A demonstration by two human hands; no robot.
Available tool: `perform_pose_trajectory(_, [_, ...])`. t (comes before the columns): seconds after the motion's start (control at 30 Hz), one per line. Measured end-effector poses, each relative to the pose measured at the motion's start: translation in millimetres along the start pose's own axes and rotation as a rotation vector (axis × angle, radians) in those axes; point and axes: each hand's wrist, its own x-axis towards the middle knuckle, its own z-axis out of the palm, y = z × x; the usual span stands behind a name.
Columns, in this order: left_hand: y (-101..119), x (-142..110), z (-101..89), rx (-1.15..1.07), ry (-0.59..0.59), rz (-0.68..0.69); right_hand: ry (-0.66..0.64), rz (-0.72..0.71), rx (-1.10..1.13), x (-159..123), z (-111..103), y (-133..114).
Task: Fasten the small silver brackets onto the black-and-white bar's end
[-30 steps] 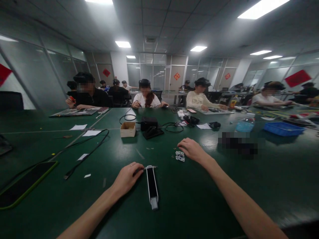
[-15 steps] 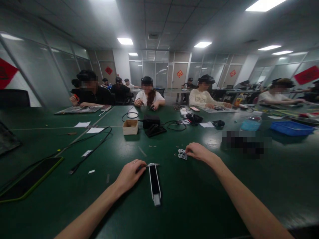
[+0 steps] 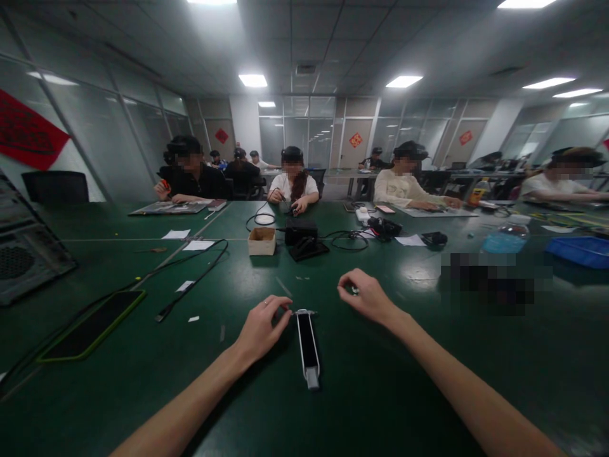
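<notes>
A slim white device with a long black panel (image 3: 307, 343) lies on the green table, a thin metal crosspiece at its far end. Beside that crosspiece is my left hand (image 3: 264, 327), its thumb and curved index finger slightly apart; any contact with the metal is unclear. My right hand (image 3: 368, 295) is curled low over the small metal pieces (image 3: 354, 290), a bit of which shows between its thumb and fingers. Its fingertips are bent together, and whatever they grip is too small or hidden to name.
Ahead stand a small cardboard box (image 3: 261, 242) and a black box-shaped device (image 3: 301, 230) with cables. At left lie a green-edged black phone (image 3: 92, 327) and a black cable (image 3: 195, 279). To the right are a blue-liquid bottle (image 3: 505, 238) and a blue tray (image 3: 578, 251). Several people sit opposite.
My right hand has moved left over the small metal pieces, now mostly covering them. The left fingers have lifted and parted slightly. The view has turned a little left.
</notes>
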Motion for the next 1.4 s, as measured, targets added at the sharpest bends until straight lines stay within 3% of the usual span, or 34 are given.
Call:
perform_pose_trajectory(0.1, [7, -1, 3.2, -0.056, -0.004, 0.052, -0.028, -0.003, 0.327, -4, 30, -41])
perform_pose_trajectory(0.2, [11, -3, 5.6, -0.114, 0.0, 0.109, -0.059, 0.047, 0.559, -9, 50, -63])
perform_pose_trajectory(0.43, [14, -3, 5.8, -0.2, 0.046, 0.159, -0.059, 0.135, 0.835, -11, 59, -60])
perform_pose_trajectory(0.53, [13, 0, 3.7, -0.187, 0.031, 0.151, -0.07, 0.099, 0.732, -10, 56, -58])
perform_pose_trajectory(0.7, [-2, 4, -8.9, -0.041, -0.126, 0.068, -0.051, 0.038, 0.304, -8, 42, -39])
perform_pose_trajectory(0.8, [-10, 5, -13.9, 0.039, -0.223, -0.03, -0.158, 0.012, 0.183, -9, 37, -26])
perform_pose_trajectory(0.9, [-12, 6, -13.1, 0.059, -0.244, -0.08, -0.24, -0.038, 0.135, -10, 39, -22])
perform_pose_trajectory(1.4, [-13, 4, 1.3, -0.036, -0.206, -0.082, -0.235, -0.061, 0.139, -11, 46, -26])
